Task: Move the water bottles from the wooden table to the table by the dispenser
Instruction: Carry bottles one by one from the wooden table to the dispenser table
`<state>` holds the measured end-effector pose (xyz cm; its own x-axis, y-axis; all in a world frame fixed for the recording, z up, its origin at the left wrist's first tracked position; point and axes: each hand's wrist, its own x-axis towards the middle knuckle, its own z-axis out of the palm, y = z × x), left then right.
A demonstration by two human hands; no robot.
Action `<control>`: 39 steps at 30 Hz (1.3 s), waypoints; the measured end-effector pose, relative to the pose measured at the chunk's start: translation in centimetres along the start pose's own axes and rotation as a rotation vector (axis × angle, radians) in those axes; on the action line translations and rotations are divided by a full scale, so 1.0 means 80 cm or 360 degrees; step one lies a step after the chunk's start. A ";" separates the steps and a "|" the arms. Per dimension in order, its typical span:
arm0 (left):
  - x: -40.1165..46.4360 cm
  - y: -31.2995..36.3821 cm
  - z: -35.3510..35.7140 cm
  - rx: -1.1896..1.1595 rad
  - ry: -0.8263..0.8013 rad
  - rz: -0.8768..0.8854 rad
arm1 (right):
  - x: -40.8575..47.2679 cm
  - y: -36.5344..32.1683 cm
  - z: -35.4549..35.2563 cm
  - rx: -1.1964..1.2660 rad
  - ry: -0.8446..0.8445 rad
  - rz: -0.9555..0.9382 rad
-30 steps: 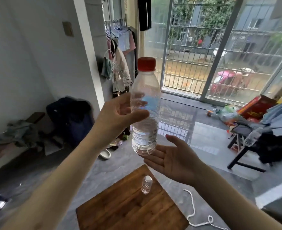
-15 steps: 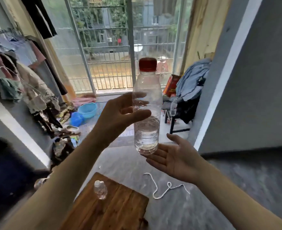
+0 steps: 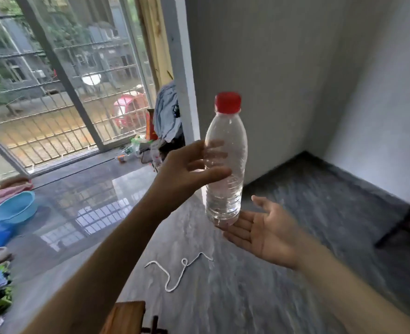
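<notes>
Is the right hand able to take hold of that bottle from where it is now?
Probably yes. The right hand lies open, palm up, just under the base of the water bottle, with nothing between them. The left hand grips the bottle's middle, leaving its lower part free.

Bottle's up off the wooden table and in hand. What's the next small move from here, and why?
Probably keep carrying it upright, turning on to look for the dispenser's table. The left hand grips the red-capped water bottle at mid-body, the open right hand cups under its base, and only a corner of the wooden table shows. No dispenser is in view yet, so there is nowhere to set it down.
</notes>
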<state>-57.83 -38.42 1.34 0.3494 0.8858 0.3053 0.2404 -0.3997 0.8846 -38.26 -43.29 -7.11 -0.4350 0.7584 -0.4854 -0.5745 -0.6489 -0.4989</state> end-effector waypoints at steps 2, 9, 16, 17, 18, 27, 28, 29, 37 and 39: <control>0.019 0.006 0.040 -0.0050 -0.0142 0.0013 | -0.024 -0.014 -0.034 0.0070 0.0060 -0.0063; 0.079 0.017 0.164 -0.0167 -0.0603 0.0059 | -0.085 -0.042 -0.118 0.0349 0.0340 -0.0302; 0.136 0.023 0.263 -0.0303 -0.0974 0.0209 | -0.140 -0.061 -0.167 0.0589 0.0582 -0.0625; 0.144 0.026 0.275 -0.0318 -0.1026 0.0242 | -0.147 -0.063 -0.170 0.0624 0.0603 -0.0678; 0.151 0.030 0.287 -0.0339 -0.1086 0.0270 | -0.153 -0.065 -0.172 0.0659 0.0623 -0.0725; 0.184 0.054 0.375 -0.0528 -0.1602 0.0470 | -0.198 -0.054 -0.187 0.0857 0.0817 -0.1068; 0.184 0.058 0.384 -0.0539 -0.1648 0.0484 | -0.204 -0.051 -0.189 0.0884 0.0828 -0.1099; 0.183 0.061 0.393 -0.0553 -0.1685 0.0494 | -0.211 -0.049 -0.192 0.0908 0.0839 -0.1126; 0.165 0.097 0.472 -0.0639 -0.1969 0.0582 | -0.269 -0.023 -0.227 0.1036 0.0929 -0.1319; 0.155 0.107 0.496 -0.0647 -0.2029 0.0594 | -0.287 -0.015 -0.240 0.1063 0.0955 -0.1352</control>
<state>-15.49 -40.19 -1.28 0.9631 -0.1689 0.2095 -0.2497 -0.2714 0.9295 -14.30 -61.11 -9.15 0.5343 0.6611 -0.5268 -0.8371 0.3276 -0.4380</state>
